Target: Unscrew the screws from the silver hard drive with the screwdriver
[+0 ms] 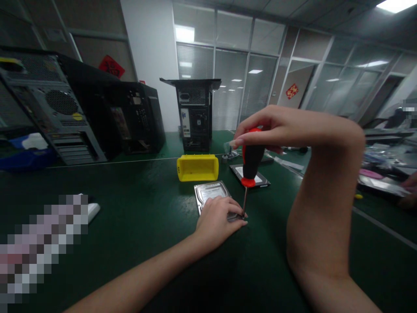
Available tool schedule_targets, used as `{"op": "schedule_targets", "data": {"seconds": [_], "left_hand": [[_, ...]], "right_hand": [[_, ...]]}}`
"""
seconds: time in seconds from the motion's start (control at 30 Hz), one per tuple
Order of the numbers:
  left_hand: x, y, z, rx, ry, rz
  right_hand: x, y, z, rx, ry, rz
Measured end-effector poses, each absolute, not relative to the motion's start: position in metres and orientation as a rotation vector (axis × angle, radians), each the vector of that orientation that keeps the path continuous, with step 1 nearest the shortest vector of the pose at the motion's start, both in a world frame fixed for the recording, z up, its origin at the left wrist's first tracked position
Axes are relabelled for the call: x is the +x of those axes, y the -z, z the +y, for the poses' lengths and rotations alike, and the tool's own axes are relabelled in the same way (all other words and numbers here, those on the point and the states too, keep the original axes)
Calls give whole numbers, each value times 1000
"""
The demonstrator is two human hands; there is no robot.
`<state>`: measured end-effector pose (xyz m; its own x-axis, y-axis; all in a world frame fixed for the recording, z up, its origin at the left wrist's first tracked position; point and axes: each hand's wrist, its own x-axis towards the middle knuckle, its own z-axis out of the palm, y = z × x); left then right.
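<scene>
A silver hard drive lies on the green table. My left hand rests over its near right part, fingers wrapped at the edge and thumb and fingertips around the screwdriver's tip. From above, my right hand grips the top of a red and black screwdriver. The screwdriver stands nearly upright, its shaft reaching down to the drive's near right corner; the exact contact point is hidden by fingertips. Behind it, a second hard drive lies on the table.
A yellow bin sits beyond the drive. Black computer cases stand at the back and left. A blue bin is at far left. Plastic bags and parts lie right, beside another person's hand. A white object is left.
</scene>
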<state>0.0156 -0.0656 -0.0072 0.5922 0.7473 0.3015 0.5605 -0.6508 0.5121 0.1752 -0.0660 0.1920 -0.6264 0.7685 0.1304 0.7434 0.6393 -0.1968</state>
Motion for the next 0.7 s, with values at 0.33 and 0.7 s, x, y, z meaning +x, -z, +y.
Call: {"op": "schedule_targets", "data": {"seconds": [0.33, 0.7], "left_hand": [[15, 9, -66, 2462, -674, 1082], [13, 3, -70, 2458, -637, 1094]], "right_hand": [[170, -189, -64, -1519, -151, -2520], [167, -190, -57, -1414, -317, -2543]]}}
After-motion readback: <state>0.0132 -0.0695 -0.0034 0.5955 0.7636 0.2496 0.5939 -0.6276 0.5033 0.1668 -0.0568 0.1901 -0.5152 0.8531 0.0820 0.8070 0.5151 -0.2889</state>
